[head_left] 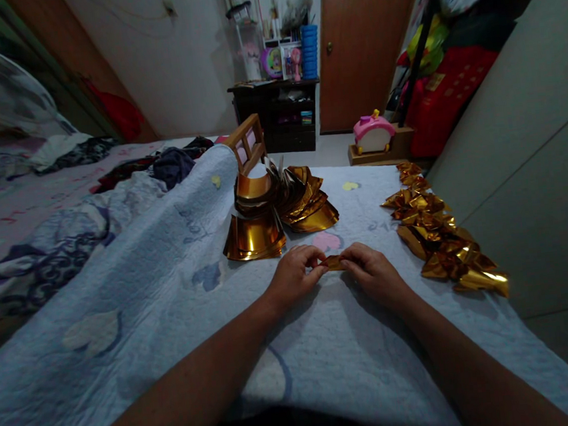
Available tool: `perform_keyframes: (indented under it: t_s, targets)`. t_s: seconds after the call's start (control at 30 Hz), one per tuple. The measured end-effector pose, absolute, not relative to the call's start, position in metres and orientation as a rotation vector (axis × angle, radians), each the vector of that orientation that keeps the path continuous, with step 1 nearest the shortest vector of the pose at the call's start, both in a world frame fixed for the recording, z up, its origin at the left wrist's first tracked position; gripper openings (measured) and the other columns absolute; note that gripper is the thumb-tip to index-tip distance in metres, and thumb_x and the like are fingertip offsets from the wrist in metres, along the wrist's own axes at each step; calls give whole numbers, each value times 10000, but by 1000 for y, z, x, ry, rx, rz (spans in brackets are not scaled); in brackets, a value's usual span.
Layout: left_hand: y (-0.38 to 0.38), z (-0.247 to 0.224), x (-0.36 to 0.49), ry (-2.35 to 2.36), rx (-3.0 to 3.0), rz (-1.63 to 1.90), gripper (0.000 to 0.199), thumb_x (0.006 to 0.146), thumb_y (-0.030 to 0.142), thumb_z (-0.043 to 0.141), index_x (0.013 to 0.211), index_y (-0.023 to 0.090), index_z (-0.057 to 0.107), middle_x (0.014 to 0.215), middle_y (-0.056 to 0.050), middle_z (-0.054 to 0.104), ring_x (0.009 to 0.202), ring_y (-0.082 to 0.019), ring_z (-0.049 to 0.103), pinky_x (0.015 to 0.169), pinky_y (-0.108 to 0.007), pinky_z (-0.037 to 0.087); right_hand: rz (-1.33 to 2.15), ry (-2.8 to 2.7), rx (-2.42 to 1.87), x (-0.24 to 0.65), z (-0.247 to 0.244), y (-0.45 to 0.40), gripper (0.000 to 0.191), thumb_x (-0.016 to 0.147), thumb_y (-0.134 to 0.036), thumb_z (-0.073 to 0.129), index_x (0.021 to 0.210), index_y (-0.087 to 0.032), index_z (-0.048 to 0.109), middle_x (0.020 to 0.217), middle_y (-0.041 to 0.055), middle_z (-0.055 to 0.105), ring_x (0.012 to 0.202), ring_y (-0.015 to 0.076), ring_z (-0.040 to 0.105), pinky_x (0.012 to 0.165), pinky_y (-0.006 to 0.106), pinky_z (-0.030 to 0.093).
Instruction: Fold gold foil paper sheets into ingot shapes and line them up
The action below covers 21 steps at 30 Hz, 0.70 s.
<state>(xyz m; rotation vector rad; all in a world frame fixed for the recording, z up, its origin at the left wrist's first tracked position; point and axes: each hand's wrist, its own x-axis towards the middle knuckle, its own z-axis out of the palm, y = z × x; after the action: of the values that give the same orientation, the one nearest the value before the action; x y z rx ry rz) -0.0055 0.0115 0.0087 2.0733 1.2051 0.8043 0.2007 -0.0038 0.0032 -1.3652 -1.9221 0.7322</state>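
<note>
A small, narrow piece of gold foil paper [335,262] is pinched between my two hands, just above the cloth. My left hand [297,272] grips its left end between thumb and fingers. On the other end, my right hand [369,266] holds it the same way. Beyond my left hand lies a stack of curved, fan-shaped gold foil sheets [255,236]. More loose gold sheets [314,210] are heaped just behind and to the right of that stack. Along the right side runs a row of folded gold foil pieces [433,225], overlapping one another.
A light blue quilted cloth [175,330] covers the surface and rises over something on the left. Behind the sheets stands a wooden rail [247,143]. A pale panel [529,203] borders the right side. A pink toy [373,134] and a dark cabinet [275,117] stand farther back.
</note>
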Motion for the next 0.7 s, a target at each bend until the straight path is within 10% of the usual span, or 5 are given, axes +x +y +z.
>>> perform_keyframes:
  t_s: [0.7]
  targets:
    - [7,10,-2,957,1611,706,338,871,426,585,681,146,598,605,15,555,569,-98,437,576,-228,329,1396,-1574,-1195,190,10,-8,276,781,-421,678,828,-149,681,662,-13,539,595,112,429,552,245,340]
